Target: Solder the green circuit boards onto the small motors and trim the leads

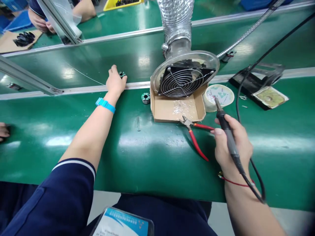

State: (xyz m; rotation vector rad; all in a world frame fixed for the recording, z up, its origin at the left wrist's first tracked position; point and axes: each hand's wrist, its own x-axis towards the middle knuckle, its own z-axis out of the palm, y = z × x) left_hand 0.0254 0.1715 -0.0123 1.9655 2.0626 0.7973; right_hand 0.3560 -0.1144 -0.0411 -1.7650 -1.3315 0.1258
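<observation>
At the metal rail, my left hand [116, 82] is curled around a small round motor part with a green circuit board [122, 74], mostly hidden by the fingers. Another such part, a round motor part [145, 98], stands on the bench to its right. My right hand [236, 144] grips a soldering iron [227, 132]. The iron's tip is at the opening of a tape roll [225, 95] with shiny bits inside. Red-handled cutters [195, 136] lie with open jaws beside the right hand, their head touching the cardboard tray's front edge.
A fume extractor fan [183, 82] on a flexible duct [176, 19] overhangs a cardboard tray [163, 109] of wire clippings. A soldering iron stand [258, 85] with a sponge is at right; the iron's black cable [238, 98] loops nearby. Other people's hands [40, 23] show at upper left and left edge.
</observation>
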